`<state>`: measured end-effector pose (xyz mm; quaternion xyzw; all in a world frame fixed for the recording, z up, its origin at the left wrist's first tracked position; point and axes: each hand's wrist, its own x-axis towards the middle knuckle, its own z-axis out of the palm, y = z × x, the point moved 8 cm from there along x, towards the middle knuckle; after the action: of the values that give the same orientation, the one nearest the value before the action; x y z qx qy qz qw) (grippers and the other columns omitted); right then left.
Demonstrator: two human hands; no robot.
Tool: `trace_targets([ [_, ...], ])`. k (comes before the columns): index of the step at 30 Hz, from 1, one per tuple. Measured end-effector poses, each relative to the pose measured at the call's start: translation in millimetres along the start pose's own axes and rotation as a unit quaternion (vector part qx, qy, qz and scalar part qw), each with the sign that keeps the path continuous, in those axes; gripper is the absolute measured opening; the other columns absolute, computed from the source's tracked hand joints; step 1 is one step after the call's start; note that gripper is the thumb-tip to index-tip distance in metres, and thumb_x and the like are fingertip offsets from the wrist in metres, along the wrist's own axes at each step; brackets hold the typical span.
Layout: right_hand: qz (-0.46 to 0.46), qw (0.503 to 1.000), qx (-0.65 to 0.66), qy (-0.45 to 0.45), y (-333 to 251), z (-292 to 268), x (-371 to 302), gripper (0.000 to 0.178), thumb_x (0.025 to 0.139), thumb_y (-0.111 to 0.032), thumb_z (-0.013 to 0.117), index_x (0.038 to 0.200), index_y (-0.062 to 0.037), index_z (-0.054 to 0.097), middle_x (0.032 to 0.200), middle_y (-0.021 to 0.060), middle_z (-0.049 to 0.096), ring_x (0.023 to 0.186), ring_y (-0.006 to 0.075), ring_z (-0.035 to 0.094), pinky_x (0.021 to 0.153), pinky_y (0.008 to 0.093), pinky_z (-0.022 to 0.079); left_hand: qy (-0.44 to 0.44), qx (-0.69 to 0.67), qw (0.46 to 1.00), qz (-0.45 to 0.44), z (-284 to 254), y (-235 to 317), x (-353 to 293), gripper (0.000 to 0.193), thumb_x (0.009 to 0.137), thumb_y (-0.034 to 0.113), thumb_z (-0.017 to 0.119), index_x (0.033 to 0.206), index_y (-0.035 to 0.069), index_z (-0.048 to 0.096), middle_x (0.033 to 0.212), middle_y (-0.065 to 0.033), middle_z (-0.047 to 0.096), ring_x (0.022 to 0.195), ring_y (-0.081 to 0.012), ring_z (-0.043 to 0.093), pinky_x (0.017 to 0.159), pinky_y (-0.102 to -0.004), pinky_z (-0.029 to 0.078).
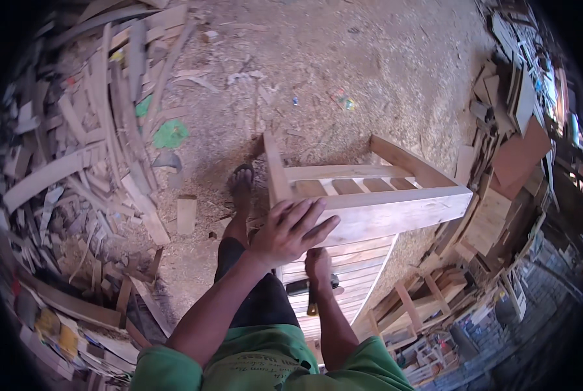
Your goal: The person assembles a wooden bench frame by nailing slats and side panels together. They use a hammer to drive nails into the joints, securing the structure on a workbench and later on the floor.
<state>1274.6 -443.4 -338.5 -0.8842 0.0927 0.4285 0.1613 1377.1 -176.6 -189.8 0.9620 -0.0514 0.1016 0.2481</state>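
A pale wooden furniture frame (396,212) lies in front of me, with a thick board facing me, two legs pointing away and short bars between the rails. My left hand (290,229) rests on the left end of that board, fingers spread over its top edge. Just below it, my right hand (319,266) is closed round a hammer (298,287) with a dark head and a yellowish part below. The fingers of this hand are partly hidden. Under the hammer is a panel of pale wooden slats (353,267), joined to or set against the frame; which one I cannot tell.
Offcuts and long strips of wood (109,117) are heaped along the left. On the right lie stacked boards (500,189) and a reddish-brown sheet (521,153). Shavings cover the floor (343,65). A small block (186,215) lies left of my foot (242,179).
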Motion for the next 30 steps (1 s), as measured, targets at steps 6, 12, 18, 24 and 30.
trace_targets([
  [6,-0.143,0.981,-0.097,0.083,40.0,-2.6,22.2,0.056,0.105,-0.026,0.064,0.16,-0.0178,0.057,0.087,0.0225,0.075,0.07,0.0385,0.072,0.066,0.0551,0.057,-0.098,0.022,0.995,-0.023,-16.3,14.5,-4.6,0.068,0.1,0.023,0.064,0.167,0.025,0.052,0.177,-0.0182,0.037,0.159,-0.0402,0.04,0.128,-0.0596,0.037],
  [12,-0.007,0.979,0.151,-0.136,52.8,33.5,-70.4,0.06,0.103,-0.012,0.059,0.161,-0.0128,0.045,0.06,-0.0026,0.046,0.044,0.0123,0.048,0.039,0.0321,0.04,-0.003,-0.005,0.963,-0.27,-91.2,29.8,-180.8,0.073,0.1,0.03,0.069,0.169,0.019,0.046,0.167,-0.0237,0.046,0.157,-0.0452,0.041,0.128,-0.061,0.033],
  [18,-0.176,0.964,0.004,-0.201,166.3,70.7,-185.7,0.022,0.104,-0.023,0.063,0.104,-0.0006,0.061,0.067,0.0035,0.059,0.049,0.0147,0.057,0.044,0.0381,0.045,-0.206,-0.017,0.845,-0.494,-136.2,76.1,-593.1,0.053,0.086,0.031,0.075,0.137,0.014,0.071,0.124,-0.0233,0.076,0.114,-0.0436,0.075,0.097,-0.0575,0.059],
  [24,-0.283,0.896,-0.315,-0.136,232.5,118.4,-252.3,0.021,0.099,-0.029,0.07,0.102,-0.008,0.068,0.077,0.0004,0.062,0.067,0.0131,0.063,0.057,0.0338,0.048,-0.028,-0.065,0.593,-0.802,-219.3,196.7,-928.9,0.061,0.092,0.042,0.07,0.143,0.008,0.068,0.139,-0.0231,0.072,0.128,-0.0424,0.07,0.108,-0.0538,0.057],
  [30,-0.286,0.905,-0.235,-0.209,151.6,195.6,-362.0,0.02,0.098,-0.027,0.071,0.105,-0.0076,0.069,0.078,0.0009,0.063,0.065,0.0128,0.062,0.057,0.0332,0.048,0.124,-0.111,0.445,-0.88,-190.9,315.8,-1096.1,0.064,0.093,0.053,0.076,0.129,0.0,0.075,0.132,-0.0284,0.074,0.129,-0.0452,0.069,0.109,-0.0532,0.055],
])
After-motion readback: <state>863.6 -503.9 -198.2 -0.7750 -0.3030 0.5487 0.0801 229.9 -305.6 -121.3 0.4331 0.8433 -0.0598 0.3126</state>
